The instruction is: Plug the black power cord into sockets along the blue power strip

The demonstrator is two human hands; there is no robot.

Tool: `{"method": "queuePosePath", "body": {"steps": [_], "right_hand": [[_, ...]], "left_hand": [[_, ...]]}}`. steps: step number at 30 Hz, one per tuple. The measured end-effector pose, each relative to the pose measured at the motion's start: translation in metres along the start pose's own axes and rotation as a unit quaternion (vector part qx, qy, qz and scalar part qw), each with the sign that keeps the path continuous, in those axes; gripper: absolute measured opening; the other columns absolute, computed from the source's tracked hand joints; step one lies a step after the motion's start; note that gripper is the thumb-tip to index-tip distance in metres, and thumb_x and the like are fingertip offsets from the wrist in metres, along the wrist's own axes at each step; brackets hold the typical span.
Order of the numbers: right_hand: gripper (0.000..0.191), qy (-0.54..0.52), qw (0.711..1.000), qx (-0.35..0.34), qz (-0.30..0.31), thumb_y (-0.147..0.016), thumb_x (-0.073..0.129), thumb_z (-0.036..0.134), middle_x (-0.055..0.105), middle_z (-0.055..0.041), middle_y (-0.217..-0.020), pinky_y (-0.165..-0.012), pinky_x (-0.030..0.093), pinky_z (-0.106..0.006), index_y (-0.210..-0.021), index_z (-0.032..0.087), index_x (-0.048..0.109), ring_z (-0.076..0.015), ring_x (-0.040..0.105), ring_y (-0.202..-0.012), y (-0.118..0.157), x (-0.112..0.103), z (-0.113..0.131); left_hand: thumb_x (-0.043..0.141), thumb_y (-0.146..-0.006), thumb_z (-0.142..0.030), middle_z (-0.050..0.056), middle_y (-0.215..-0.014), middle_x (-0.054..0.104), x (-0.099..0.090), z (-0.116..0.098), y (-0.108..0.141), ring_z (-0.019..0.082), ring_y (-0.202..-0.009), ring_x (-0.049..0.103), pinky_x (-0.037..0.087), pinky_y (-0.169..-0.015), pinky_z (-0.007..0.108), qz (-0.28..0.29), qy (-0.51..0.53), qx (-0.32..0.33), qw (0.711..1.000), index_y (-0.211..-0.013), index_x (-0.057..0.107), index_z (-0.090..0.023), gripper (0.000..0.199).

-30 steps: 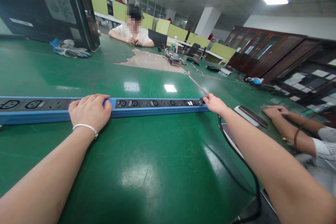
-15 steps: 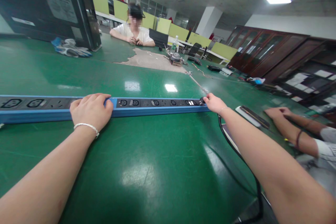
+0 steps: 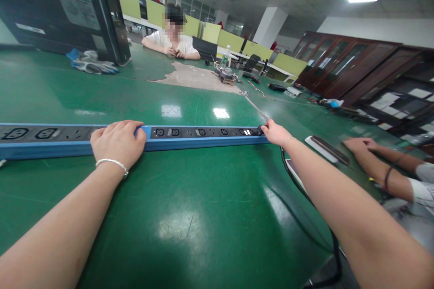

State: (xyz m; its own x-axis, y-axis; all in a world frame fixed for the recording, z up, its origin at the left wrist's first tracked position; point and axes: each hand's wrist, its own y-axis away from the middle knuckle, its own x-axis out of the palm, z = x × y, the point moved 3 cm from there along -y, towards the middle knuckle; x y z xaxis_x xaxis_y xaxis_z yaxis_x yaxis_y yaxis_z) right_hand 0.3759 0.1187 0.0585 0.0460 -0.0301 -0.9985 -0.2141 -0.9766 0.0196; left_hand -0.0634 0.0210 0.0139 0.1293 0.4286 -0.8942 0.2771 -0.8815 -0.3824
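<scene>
As left hand (image 3: 118, 144) clasps power strip (image 3: 200, 143) beneath it | right hand (image 3: 276, 133) pinches black plug (image 3: 260, 129)

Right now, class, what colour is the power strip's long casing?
Blue casing; it shows best in the head view.

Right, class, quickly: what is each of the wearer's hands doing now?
Left hand: gripping the blue power strip from above.
Right hand: closed on the black plug at the strip's far right end.
</scene>
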Motion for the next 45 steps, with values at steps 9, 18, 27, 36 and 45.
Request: {"method": "queuePosePath", "body": {"steps": [9,18,27,36,45], "right_hand": [[0.039,0.034,0.999,-0.006,0.024,-0.092,0.028,0.040,0.063,-0.0189,-0.106,-0.081,0.044,-0.037,-0.116,0.013,0.042,-0.0278,0.061,-0.097,0.001,0.004,0.004],[0.050,0.082,0.990,-0.017,0.116,-0.093,0.023,0.043,0.066,-0.0202,-0.091,-0.076,0.046,-0.036,-0.117,0.004,0.045,-0.0263,0.066,-0.079,-0.009,0.002,0.010],[0.056,0.080,0.991,-0.019,0.109,-0.093,0.022,0.047,0.066,-0.0194,-0.088,-0.068,0.047,-0.035,-0.120,0.003,0.043,-0.0240,0.064,-0.066,-0.006,0.004,0.007],[0.052,0.088,0.983,-0.014,0.160,-0.092,0.025,0.047,0.066,-0.0173,-0.087,-0.063,0.048,-0.034,-0.119,0.007,0.044,-0.0220,0.063,-0.059,-0.013,0.001,0.007],[0.049,0.079,0.986,-0.026,0.146,-0.092,0.026,0.046,0.066,-0.0131,-0.078,-0.062,0.046,-0.032,-0.113,0.009,0.048,-0.0202,0.062,-0.057,-0.016,0.003,0.005]], "left_hand": [[0.026,-0.086,-0.039,0.004,-0.118,0.063,-0.001,0.000,-0.001,0.023,-0.112,0.053,0.033,-0.091,0.042,0.017,0.003,-0.008,1.000,-0.106,0.062,-0.027,0.043],[0.027,-0.086,-0.037,0.005,-0.117,0.064,0.000,0.000,0.000,0.024,-0.112,0.053,0.032,-0.091,0.043,0.008,0.006,-0.004,1.000,-0.107,0.063,-0.026,0.042],[0.027,-0.086,-0.037,0.004,-0.117,0.064,-0.001,0.000,0.000,0.023,-0.112,0.053,0.032,-0.092,0.043,0.015,0.004,-0.009,1.000,-0.107,0.062,-0.027,0.042],[0.026,-0.086,-0.038,0.004,-0.117,0.063,0.000,0.000,0.000,0.023,-0.113,0.052,0.032,-0.093,0.043,0.014,0.006,-0.010,1.000,-0.107,0.062,-0.026,0.043],[0.026,-0.086,-0.038,0.003,-0.118,0.063,0.002,0.001,-0.001,0.022,-0.113,0.052,0.032,-0.093,0.042,0.012,-0.004,-0.007,1.000,-0.107,0.062,-0.027,0.042]]}}
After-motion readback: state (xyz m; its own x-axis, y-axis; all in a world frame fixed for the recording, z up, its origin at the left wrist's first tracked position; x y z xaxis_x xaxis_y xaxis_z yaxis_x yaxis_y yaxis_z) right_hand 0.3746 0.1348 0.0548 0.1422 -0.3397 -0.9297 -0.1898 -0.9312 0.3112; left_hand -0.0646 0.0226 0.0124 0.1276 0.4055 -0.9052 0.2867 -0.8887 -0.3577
